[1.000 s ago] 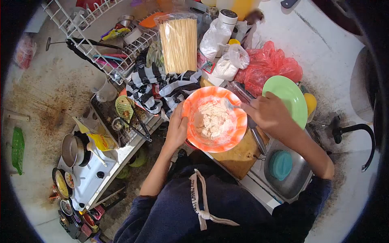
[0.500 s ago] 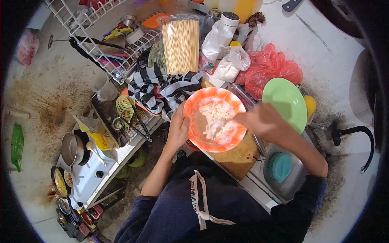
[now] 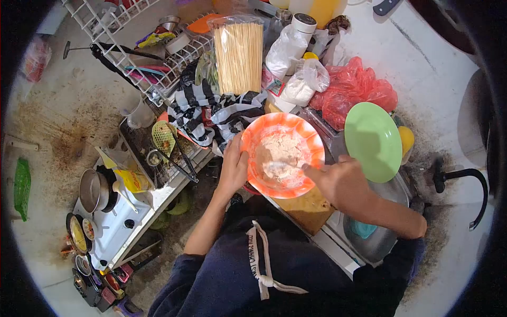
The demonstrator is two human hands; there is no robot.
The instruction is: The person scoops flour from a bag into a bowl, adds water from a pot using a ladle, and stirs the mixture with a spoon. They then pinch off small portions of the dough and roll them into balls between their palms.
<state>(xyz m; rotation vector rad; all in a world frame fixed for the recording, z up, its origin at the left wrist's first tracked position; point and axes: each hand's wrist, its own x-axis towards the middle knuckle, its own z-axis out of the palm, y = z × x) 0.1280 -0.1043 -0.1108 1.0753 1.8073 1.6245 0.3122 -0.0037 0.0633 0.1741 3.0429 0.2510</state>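
Note:
An orange-and-white bowl (image 3: 311, 177) is tilted slightly above a wooden cutting board (image 3: 317, 214). Inside it lies a pale, floury mixture (image 3: 282, 148). My left hand (image 3: 232, 168) is closed on the bowl's left rim, thumb on top. Over the right rim, my right hand (image 3: 346, 185) grips what looks like a spoon (image 3: 289, 165). Its pale end is blurred and dips into the mixture; the handle is hidden in my fingers.
A green plate (image 3: 372, 142) leans right of the bowl, by the sink (image 3: 388, 240) and black faucet (image 3: 465, 171). Behind are a red plastic bag (image 3: 351, 87), a bag of white powder (image 3: 301, 90) and bundled skewers (image 3: 237, 58). A stove (image 3: 119, 232) stands left.
My right hand has moved down and toward me, carrying the utensil through the mixture. The mixture's surface has shifted, with less loose white showing. My left hand keeps its hold.

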